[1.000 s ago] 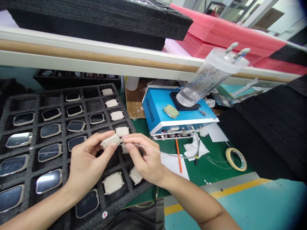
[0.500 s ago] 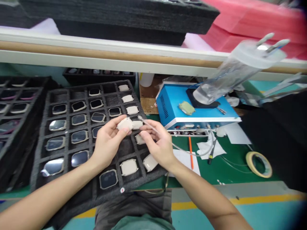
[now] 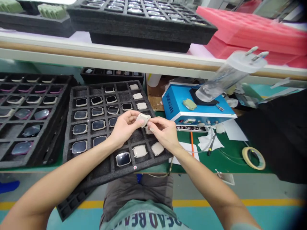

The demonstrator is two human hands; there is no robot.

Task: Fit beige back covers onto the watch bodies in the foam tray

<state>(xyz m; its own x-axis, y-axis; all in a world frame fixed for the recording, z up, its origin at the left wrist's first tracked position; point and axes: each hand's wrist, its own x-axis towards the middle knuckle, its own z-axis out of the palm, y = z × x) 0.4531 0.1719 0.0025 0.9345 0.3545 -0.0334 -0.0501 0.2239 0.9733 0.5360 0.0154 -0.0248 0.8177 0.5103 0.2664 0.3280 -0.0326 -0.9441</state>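
My left hand (image 3: 124, 126) pinches a small beige watch case (image 3: 143, 119) above a black foam tray (image 3: 79, 166). My right hand (image 3: 164, 132) is closed at the case's right edge, its fingertips on the case; a thin clear tube (image 3: 203, 147) runs from this hand to the blue box (image 3: 189, 108). The tray's pockets hold several dark-faced watch cases (image 3: 98, 125) and beige cases (image 3: 139, 151) lying face down. Both hands hover over the tray's right columns.
A second foam tray (image 3: 14, 150) of cases lies at the left. A clear cylinder (image 3: 227, 76) leans on the blue box. A tape roll (image 3: 253, 158), an orange pen (image 3: 192, 144) and tissue (image 3: 207, 140) lie on the green mat. Foam stacks fill the shelf above.
The view has pulled back and shifted, showing the left tray. My right hand has closed in on the case again after drawing the tube end away from it.
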